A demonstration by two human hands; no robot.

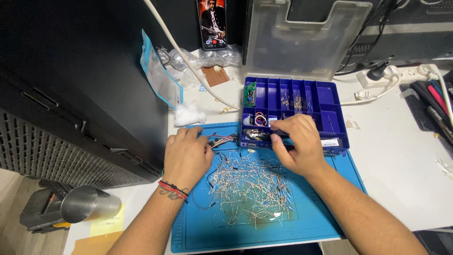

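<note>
My left hand (pixel 187 153) rests on the blue work mat (pixel 207 226), fingers curled over a bundle of coloured jumper wires (pixel 225 140). My right hand (pixel 297 144) hovers over the front edge of the blue compartment box (pixel 330 101), fingertips pinched on something small and dark at a front compartment; what it is stays hidden. A heap of several loose resistors (pixel 250 186) lies on the mat between my hands. The box's clear lid (pixel 302 38) stands open behind it.
A black cabinet (pixel 80 85) fills the left. A phone (pixel 212 23) leans upright at the back, with plastic bags (pixel 160 78) and a brown perfboard (pixel 215 75) nearby. A white power strip (pixel 391 75) and tools (pixel 436 106) lie at right. A steel cup (pixel 89 204) lies lower left.
</note>
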